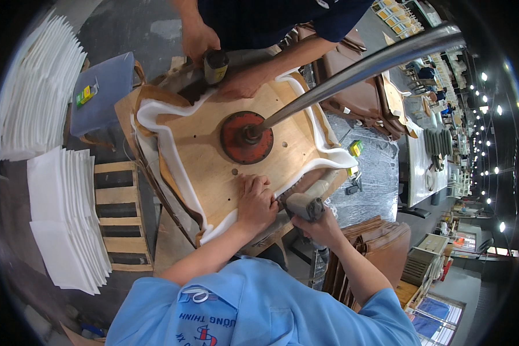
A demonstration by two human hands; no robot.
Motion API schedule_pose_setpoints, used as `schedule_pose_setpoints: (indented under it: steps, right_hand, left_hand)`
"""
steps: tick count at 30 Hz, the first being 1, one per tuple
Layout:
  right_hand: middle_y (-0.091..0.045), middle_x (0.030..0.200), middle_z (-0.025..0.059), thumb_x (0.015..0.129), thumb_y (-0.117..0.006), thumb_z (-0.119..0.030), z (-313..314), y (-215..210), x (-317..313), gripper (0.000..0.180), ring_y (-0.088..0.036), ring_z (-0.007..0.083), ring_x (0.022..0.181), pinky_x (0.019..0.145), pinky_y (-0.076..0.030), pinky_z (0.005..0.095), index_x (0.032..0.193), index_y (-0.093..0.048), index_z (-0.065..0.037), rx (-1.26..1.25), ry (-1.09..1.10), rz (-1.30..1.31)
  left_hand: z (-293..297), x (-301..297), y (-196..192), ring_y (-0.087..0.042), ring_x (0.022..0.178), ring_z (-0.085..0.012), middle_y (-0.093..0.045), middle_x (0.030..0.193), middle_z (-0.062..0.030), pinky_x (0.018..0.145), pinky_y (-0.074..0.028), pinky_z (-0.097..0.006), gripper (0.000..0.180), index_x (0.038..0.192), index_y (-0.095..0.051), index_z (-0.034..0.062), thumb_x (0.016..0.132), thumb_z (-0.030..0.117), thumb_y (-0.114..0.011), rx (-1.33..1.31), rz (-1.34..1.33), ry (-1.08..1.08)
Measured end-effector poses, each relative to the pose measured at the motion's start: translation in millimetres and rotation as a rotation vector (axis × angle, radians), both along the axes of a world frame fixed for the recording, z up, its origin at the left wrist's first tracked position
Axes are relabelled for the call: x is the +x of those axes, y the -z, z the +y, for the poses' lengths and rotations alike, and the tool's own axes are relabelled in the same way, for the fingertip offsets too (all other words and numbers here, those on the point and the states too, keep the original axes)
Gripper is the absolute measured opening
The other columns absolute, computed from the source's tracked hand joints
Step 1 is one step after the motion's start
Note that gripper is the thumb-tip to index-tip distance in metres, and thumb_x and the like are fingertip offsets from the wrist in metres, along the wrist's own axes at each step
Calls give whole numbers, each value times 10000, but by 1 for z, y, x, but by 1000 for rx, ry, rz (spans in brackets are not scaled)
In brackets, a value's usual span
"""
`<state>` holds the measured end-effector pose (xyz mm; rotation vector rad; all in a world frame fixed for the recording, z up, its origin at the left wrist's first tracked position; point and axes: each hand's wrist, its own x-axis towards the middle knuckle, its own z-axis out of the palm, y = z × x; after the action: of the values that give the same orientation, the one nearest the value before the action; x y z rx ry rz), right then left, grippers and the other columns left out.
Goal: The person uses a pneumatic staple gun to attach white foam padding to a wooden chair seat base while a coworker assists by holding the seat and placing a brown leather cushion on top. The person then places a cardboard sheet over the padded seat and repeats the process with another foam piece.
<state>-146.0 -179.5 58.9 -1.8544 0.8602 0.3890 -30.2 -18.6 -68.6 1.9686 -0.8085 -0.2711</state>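
Note:
A plywood seat panel (pixel 207 150) lies flat, edged with white foam padding (pixel 181 173) and with brown cover material (pixel 171 193) around it. A red round press plate (pixel 232 138) on a metal rod (pixel 352 72) rests on its middle. My left hand (pixel 256 205) lies on the near edge of the panel, fingers bent and close together over the padding; what they pinch is hidden. My right hand (pixel 320 228) is wrapped around a staple gun (pixel 305 205), its nose by the near edge, just right of my left hand.
Opposite, a co-worker's hand (pixel 199 40) grips another staple gun (pixel 216 66); their other hand (pixel 242 83) presses the far edge. Stacked white foam sheets (pixel 69 219) and a wooden pallet (pixel 121 216) stand left. Brown covers (pixel 375 248) are piled right, near a plastic-wrapped table (pixel 375 179).

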Motion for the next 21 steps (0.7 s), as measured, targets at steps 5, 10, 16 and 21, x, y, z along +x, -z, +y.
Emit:
schedule_pose_setpoints:
  steps: [5, 10, 16, 21]
  right_hand:
    - [-797, 1136, 142, 933, -875, -218, 3, 2, 7, 553, -763, 214, 959, 861, -609, 374, 1411, -694, -7, -23, -48, 78]
    - [-783, 1302, 182, 925, -876, -202, 8, 4, 12, 544, -745, 263, 1222, 1056, -570, 403, 1400, -695, -8, -51, -52, 63]
    - [-801, 1129, 146, 939, -863, -207, 10, 2, 15, 519, -769, 218, 934, 848, -609, 372, 1386, -695, -5, -195, -153, -38]
    - [-767, 916, 85, 958, -846, -223, 11, -9, 13, 494, -648, 120, 611, 585, -546, 322, 1378, -704, -5, -45, -18, 51]
  left_hand:
    - [-1, -3, 4, -510, 1375, -371, -589, 1293, -123, 1303, -211, -668, 134, 814, -685, 80, 775, 84, -813, -39, -6, -33]
    - [-1, -2, 4, -495, 1385, -385, -566, 1321, -141, 1303, -219, -679, 147, 822, -685, 66, 770, 74, -822, -32, 22, -28]
    - [11, 6, -4, -457, 1413, -408, -560, 1359, -158, 1317, -214, -669, 155, 885, -748, 54, 772, 105, -840, 19, -16, 47]
    - [18, 6, -8, -452, 1421, -386, -581, 1349, -143, 1327, -229, -635, 180, 918, -799, 35, 780, 145, -834, 46, -55, 35]
